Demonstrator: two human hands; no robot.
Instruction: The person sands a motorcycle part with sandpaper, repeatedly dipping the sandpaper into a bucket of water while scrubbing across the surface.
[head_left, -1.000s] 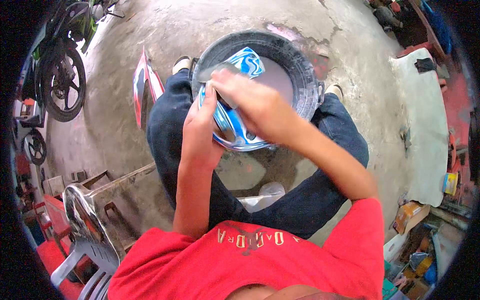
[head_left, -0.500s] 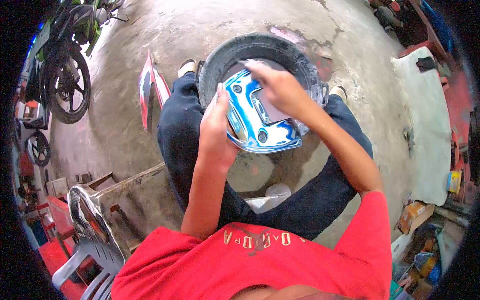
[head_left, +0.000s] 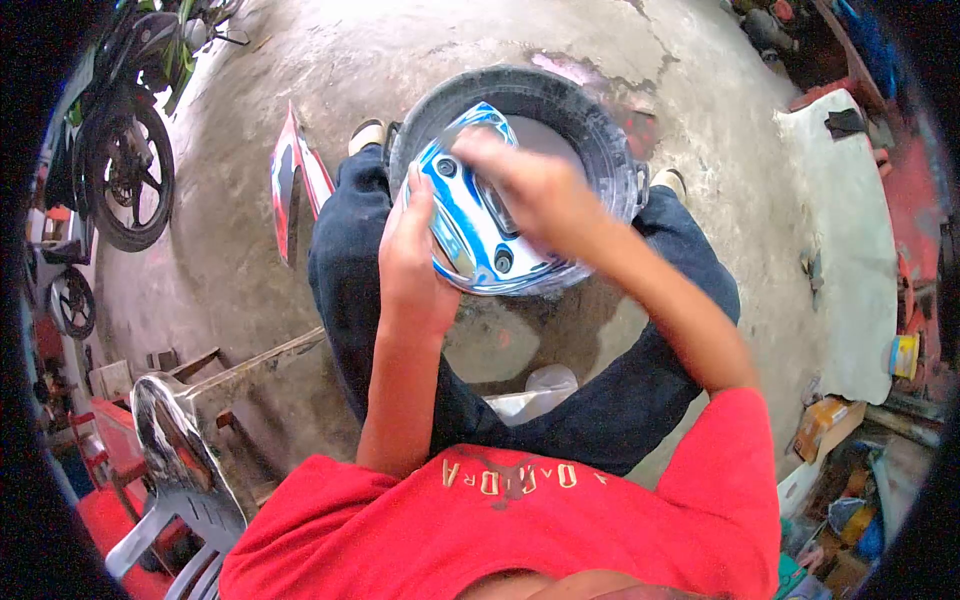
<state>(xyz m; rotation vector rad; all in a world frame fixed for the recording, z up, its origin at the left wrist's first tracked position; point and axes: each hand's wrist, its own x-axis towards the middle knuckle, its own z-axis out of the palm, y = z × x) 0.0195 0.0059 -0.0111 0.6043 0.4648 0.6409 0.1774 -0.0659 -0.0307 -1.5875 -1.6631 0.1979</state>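
A blue-and-white plastic panel (head_left: 467, 212), with two round holes and an opening in its middle, is tilted over a dark round basin (head_left: 607, 130). My left hand (head_left: 408, 250) grips the panel's left edge, thumb along the upper face. Across the panel's upper part lies my right hand (head_left: 535, 190), its fingers bent together and blurred by motion. Whatever may be under those fingertips is hidden. Greyish liquid (head_left: 548, 148) shows inside the basin beyond the panel.
A red-and-white panel (head_left: 288, 185) lies on the concrete floor to the left. Further left stands a motorcycle with a black wheel (head_left: 130, 165). A grey plastic chair (head_left: 190, 490) is at lower left. Along the right are a pale sheet (head_left: 850, 250) and a cardboard box (head_left: 828, 428).
The panel has shifted slightly left and turned a little, with my left hand still gripping it. My right hand has slid left and down over its surface.
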